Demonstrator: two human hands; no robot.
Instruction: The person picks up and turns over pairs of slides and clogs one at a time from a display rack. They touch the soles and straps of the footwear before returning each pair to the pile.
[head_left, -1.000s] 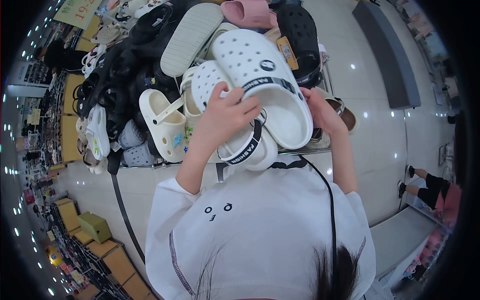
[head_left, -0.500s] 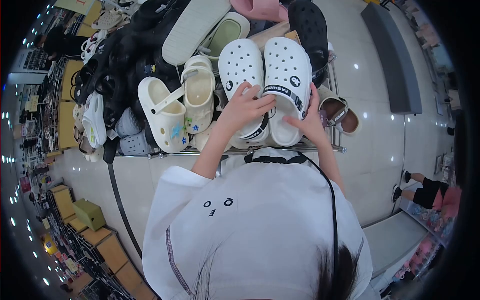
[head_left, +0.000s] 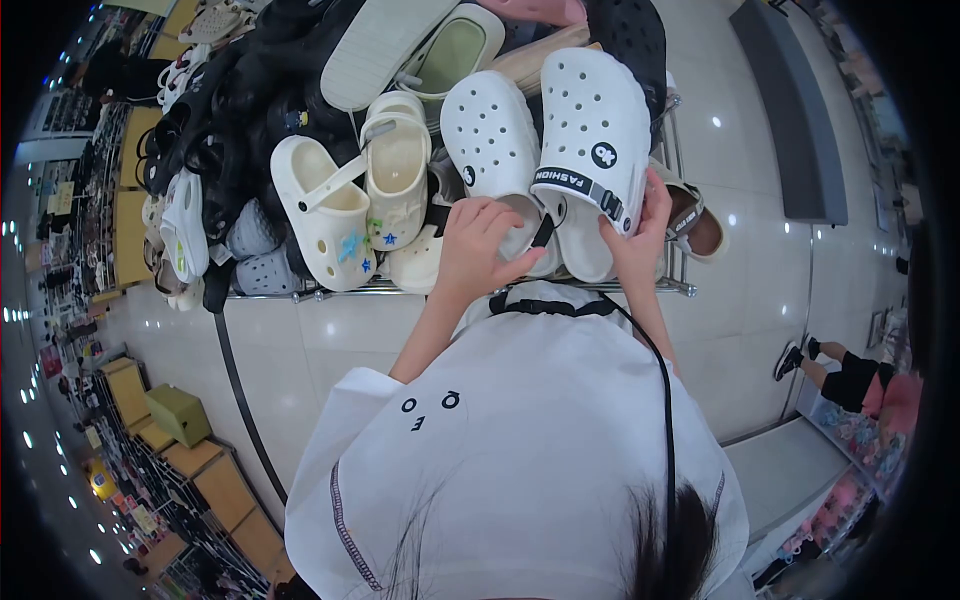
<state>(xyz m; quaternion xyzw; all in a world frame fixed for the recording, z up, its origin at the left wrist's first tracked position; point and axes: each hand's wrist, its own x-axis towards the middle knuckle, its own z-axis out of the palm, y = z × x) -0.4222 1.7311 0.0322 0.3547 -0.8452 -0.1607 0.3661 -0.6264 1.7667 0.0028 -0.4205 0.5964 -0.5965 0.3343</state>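
Note:
Two white clogs with round toe holes and black-and-white badges are in front of me. My right hand point(head_left: 640, 230) grips the right clog point(head_left: 590, 115) by its side, fingers outside and thumb near the strap buckle. A black "FASHION" strap crosses that clog's top, and the clog is tilted, heel towards me. My left hand point(head_left: 487, 248) is at the open back of the left clog point(head_left: 490, 125), fingers curled over its side edge and thumb stretched towards its black strap end. Part of the left clog's heel is hidden by that hand.
Cream clogs point(head_left: 325, 225) with star charms lie to the left, beside a heap of black shoes point(head_left: 235, 120). A metal rack point(head_left: 375, 287) bears the pile. A brown-lined shoe point(head_left: 705, 235) sticks out right. A grey bench point(head_left: 785, 130) and another person's legs point(head_left: 825, 370) are farther right.
My left hand has come off the right clog's strap and moved down-left to the left clog's back. The right clog, in my right hand, has risen and shifted slightly right.

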